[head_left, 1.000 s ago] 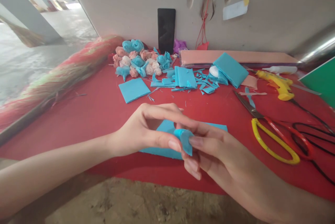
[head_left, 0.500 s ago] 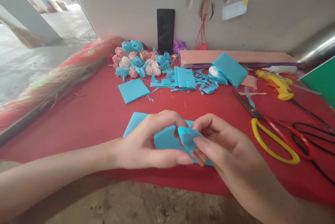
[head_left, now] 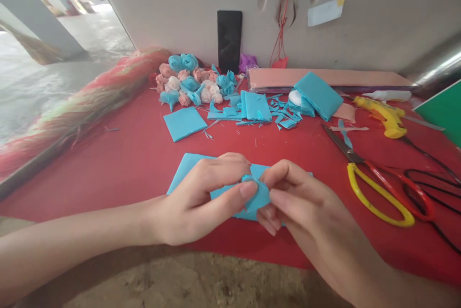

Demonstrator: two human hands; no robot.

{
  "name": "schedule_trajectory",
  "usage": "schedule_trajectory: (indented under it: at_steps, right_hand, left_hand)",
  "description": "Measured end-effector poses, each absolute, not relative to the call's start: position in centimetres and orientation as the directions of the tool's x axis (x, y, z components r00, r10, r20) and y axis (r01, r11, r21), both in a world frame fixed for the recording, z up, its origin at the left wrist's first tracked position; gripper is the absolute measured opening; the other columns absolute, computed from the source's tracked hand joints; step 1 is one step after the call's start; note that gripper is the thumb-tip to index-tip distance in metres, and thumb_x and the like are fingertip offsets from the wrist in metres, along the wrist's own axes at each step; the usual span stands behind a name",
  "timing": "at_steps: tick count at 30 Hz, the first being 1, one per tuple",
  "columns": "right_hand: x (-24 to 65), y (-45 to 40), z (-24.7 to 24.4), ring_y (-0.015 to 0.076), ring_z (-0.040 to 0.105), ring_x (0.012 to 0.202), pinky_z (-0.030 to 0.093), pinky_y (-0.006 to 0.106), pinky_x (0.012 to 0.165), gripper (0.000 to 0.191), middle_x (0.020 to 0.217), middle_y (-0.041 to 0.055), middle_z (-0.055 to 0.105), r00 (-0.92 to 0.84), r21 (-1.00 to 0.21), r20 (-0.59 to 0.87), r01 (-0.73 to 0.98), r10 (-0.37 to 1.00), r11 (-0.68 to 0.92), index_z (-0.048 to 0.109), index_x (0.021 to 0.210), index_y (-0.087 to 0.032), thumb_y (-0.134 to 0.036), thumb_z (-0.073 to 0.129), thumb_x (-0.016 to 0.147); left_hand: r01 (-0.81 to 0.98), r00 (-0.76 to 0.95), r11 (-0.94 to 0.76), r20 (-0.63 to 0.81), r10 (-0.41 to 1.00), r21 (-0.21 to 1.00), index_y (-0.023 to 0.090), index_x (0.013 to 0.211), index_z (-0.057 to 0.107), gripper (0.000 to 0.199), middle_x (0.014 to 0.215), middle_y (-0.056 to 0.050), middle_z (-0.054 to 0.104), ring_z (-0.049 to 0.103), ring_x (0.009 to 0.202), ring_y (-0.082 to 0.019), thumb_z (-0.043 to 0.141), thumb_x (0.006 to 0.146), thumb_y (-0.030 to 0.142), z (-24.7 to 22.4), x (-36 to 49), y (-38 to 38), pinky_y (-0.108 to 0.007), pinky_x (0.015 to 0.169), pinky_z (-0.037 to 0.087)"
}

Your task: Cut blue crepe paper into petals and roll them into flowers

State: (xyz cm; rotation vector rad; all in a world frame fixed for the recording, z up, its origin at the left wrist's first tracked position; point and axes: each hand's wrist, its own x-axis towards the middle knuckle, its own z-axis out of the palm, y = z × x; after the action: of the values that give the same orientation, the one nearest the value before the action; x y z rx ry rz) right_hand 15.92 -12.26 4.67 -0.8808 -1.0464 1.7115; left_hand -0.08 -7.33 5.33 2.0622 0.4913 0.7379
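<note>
Between both hands is a small curled piece of blue crepe paper (head_left: pixel 260 197). The thumb and fingers of my left hand (head_left: pixel 205 197) pinch its left side. On its right edge, my right hand (head_left: pixel 302 197) grips it between thumb and forefinger, other fingers curled beneath. Under the hands a larger blue paper sheet (head_left: pixel 187 168) lies flat near the table's front edge, partly covered by them. Scissors (head_left: pixel 378 192) with one yellow and one red handle rest to the right of my right hand.
Behind lie paper roses (head_left: pixel 189 84), a blue square (head_left: pixel 185 124), paper scraps (head_left: pixel 284 118) and a stack of blue squares (head_left: pixel 319 95). A yellow glue gun (head_left: pixel 387 116) with a black cord is at right. A phone (head_left: pixel 229 41) leans on the wall; a broom (head_left: pixel 90 96) lies left.
My left thumb has come up and closed onto the blue piece, where before the left hand was spread around it. The right hand keeps its pinch and has barely shifted.
</note>
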Motion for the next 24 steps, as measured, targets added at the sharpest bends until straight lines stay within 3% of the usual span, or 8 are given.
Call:
schedule_trajectory:
  at_steps: [2,5,7,10,18,24]
  right_hand:
    - [16.2,-12.2,4.5,0.0068,0.040,0.058,0.036,0.019,0.056,0.021,0.061,-0.0038,0.042,-0.341,-0.933,-0.089,-0.300,0.936,-0.198,0.044,0.071,-0.018,-0.027,0.037,0.089]
    - [16.6,-12.1,4.5,0.0072,0.039,0.065,0.036,0.019,0.062,0.024,0.068,-0.0035,0.041,-0.381,-0.994,-0.032,-0.086,0.924,-0.069,0.044,0.076,-0.019,-0.034,0.034,0.092]
    - [16.8,-12.1,4.7,0.0071,0.038,0.067,0.035,0.018,0.062,0.019,0.071,-0.0039,0.041,-0.412,-0.997,-0.007,0.078,0.911,0.027,0.043,0.079,-0.020,-0.032,0.036,0.092]
    - [17.0,-12.1,4.8,0.0066,0.037,0.061,0.032,0.018,0.056,0.018,0.067,-0.0045,0.038,-0.418,-0.975,0.038,0.182,0.908,0.124,0.042,0.078,-0.021,-0.029,0.035,0.093]
    - [16.9,-12.4,4.5,0.0065,0.032,0.053,0.028,0.019,0.048,0.020,0.060,-0.0046,0.034,-0.341,-0.963,0.123,0.184,0.932,0.195,0.041,0.075,-0.020,-0.027,0.036,0.093]
    - [16.7,-12.3,4.5,0.0042,0.042,0.059,0.035,0.015,0.056,0.018,0.069,-0.0060,0.048,-0.352,-0.970,0.171,0.105,0.920,0.220,0.043,0.078,-0.021,-0.023,0.034,0.094]
  left_hand:
    - [0.058,0.763,-0.524,0.301,0.573,0.850,0.014,0.070,0.053,0.030,0.066,-0.003,0.056,0.050,0.066,-0.013,0.034,0.091,0.022,5.5,-0.1,-7.3,-0.030,0.071,0.041]
    - [0.068,0.768,-0.530,0.295,0.568,0.845,0.015,0.073,0.054,0.027,0.071,-0.002,0.059,0.050,0.068,-0.012,0.034,0.091,0.018,5.5,-0.1,-7.3,-0.028,0.073,0.041]
    - [0.093,0.749,-0.567,0.318,0.582,0.819,0.015,0.070,0.053,0.027,0.069,-0.002,0.059,0.050,0.067,-0.012,0.036,0.090,0.020,5.5,0.0,-7.4,-0.027,0.072,0.042]
    - [0.106,0.744,-0.602,0.339,0.576,0.791,0.015,0.067,0.050,0.029,0.067,-0.004,0.058,0.053,0.068,-0.014,0.036,0.090,0.024,5.3,0.1,-7.5,-0.029,0.070,0.043]
    - [0.171,0.743,-0.597,0.295,0.601,0.784,0.015,0.075,0.051,0.028,0.068,-0.004,0.055,0.052,0.066,-0.014,0.032,0.091,0.028,5.1,0.3,-7.8,-0.027,0.063,0.043]
    - [0.079,0.762,-0.609,0.346,0.547,0.790,0.015,0.064,0.046,0.030,0.063,-0.004,0.053,0.050,0.064,-0.014,0.034,0.090,0.023,5.0,0.3,-7.7,-0.027,0.062,0.041]
